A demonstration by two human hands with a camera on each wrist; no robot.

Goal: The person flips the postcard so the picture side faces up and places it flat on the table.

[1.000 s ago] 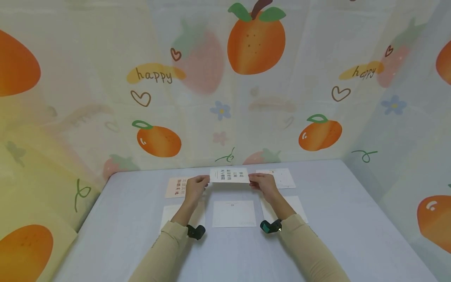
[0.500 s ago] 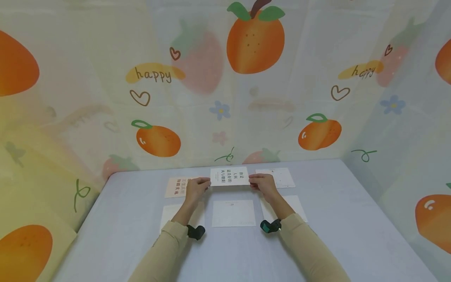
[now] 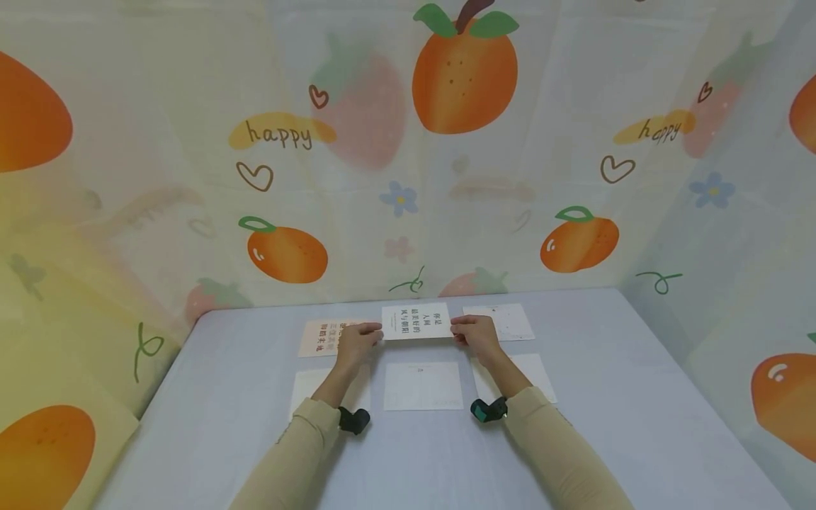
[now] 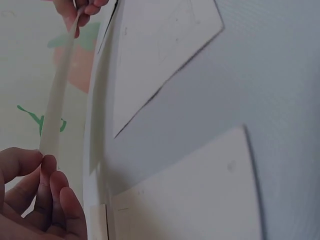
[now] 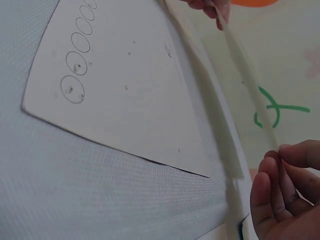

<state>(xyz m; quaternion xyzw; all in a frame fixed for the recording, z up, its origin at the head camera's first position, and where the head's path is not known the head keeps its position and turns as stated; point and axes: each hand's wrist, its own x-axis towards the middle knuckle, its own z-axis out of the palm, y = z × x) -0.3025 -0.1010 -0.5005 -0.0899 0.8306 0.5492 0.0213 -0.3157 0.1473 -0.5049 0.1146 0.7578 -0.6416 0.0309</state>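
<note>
A white postcard [image 3: 416, 321] printed with dark characters is held between both hands, raised off the table near its far edge. My left hand [image 3: 358, 346] pinches its left end between thumb and fingertips. At the right end, my right hand [image 3: 477, 336] pinches it the same way. Both wrist views show the postcard edge-on as a thin strip, with the left hand [image 4: 42, 200] and the right hand [image 5: 290, 190] each gripping one end above the tabletop.
Several cards lie around: a cream card with red characters [image 3: 314, 338], partly behind the left hand, a far right card [image 3: 515, 322], a near left card [image 3: 307, 386], a near middle card [image 3: 423, 388] and a near right card [image 3: 534, 372]. A fruit-patterned cloth [image 3: 446, 234] hangs behind the table.
The postcard's face has tilted more toward the head camera and its near edge sits slightly lower. Both hands keep their pinch and have barely moved.
</note>
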